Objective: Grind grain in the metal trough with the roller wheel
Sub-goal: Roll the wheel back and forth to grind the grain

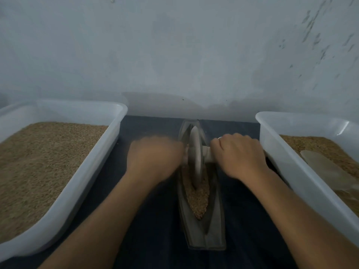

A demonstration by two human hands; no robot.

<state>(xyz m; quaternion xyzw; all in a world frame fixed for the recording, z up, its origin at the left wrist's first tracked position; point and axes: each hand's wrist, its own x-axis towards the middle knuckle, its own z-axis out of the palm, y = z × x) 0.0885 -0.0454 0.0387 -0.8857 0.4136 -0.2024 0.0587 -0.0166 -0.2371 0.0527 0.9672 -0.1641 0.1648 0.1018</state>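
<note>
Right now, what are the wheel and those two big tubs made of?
The roller wheel looks like dull grey metal, maybe stone: matte, no shine. Both tubs, left and right, look like milky see-through plastic: smooth walls with glossy highlights.

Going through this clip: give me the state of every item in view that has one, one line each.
Roller wheel: upright in the trough, on the grain.
Trough: holds grain mostly in the middle.
Left hand: blurred, at the axle's left end.
Right hand: grips the axle's right end.
Left tub: nearly full of grain.
Right tub: partly filled, scoop inside.
</note>
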